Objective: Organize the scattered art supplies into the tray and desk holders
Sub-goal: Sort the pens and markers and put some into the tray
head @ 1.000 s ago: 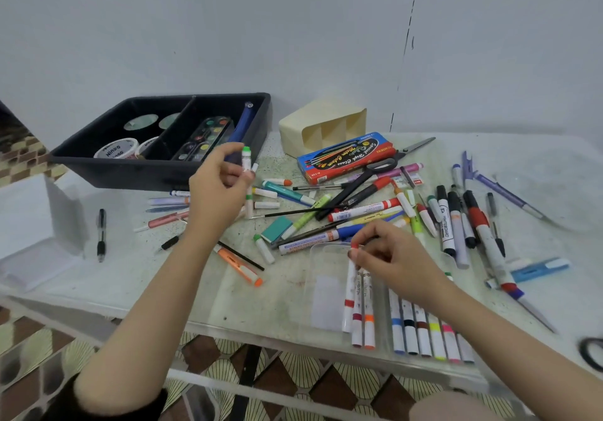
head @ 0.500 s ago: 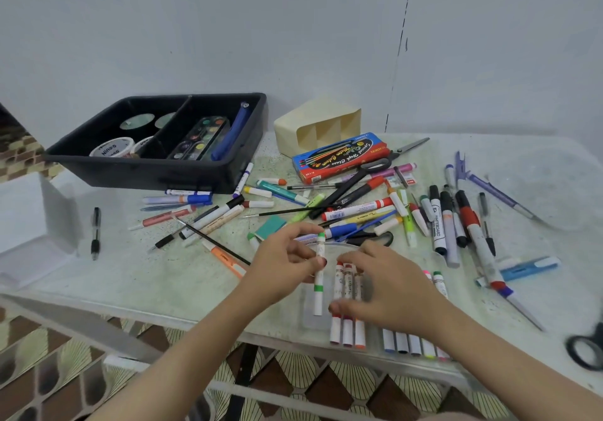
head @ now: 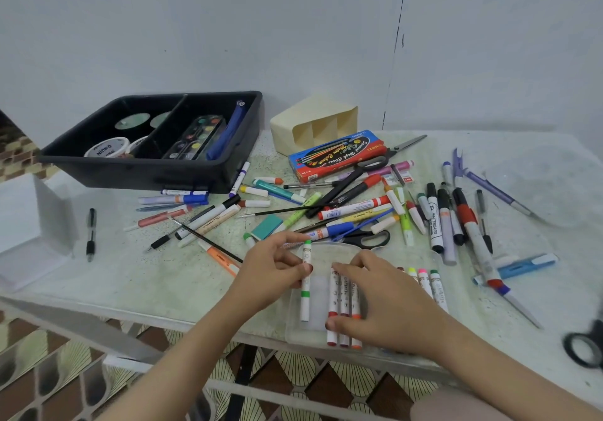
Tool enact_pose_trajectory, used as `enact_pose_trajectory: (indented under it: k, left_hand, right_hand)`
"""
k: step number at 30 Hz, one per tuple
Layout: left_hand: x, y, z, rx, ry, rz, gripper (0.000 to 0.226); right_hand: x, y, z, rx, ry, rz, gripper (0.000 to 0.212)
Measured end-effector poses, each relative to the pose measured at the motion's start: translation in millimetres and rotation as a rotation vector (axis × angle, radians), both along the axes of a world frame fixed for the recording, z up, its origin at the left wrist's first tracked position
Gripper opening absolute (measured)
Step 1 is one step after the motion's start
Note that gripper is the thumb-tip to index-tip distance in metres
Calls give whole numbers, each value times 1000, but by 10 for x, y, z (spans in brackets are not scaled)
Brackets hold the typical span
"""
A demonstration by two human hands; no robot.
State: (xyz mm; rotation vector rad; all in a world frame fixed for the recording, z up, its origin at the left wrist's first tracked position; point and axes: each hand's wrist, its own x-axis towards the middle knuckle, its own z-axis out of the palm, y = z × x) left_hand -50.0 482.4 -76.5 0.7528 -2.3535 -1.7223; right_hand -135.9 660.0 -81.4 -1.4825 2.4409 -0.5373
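The left hand point(head: 274, 270) is pinching the green-banded marker point(head: 305, 290) over the clear tray point(head: 293, 327) at the near edge of the worktop point(head: 156, 277), the right hand point(head: 375, 300) is lying flat on the red-banded markers point(head: 344, 293) beside it, and a skewed release is probably risking a jammed row.

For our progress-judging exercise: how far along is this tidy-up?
Done: palette and tape rolls sit in the black tray; markers lie in the clear case. In hand: left hand holds a green marker over it. Left: pens and scissors on the table.
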Motion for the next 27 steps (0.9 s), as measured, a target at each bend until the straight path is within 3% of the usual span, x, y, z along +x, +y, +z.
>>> enact_pose_trajectory:
  k: [13, 21, 27]
  left_hand:
    - [-41, -13, -51, -4, -17, 20, 38]
    - [-20, 49, -48, -153, -1, -40, 39]
    - [-52, 108, 4, -66, -14, -28, 36]
  right_hand:
    - [11, -75, 46, 105, 55, 15, 66]
    - [-6, -71, 25, 105, 46, 17, 67]
    - [-15, -69, 1, 85, 52, 22, 67]
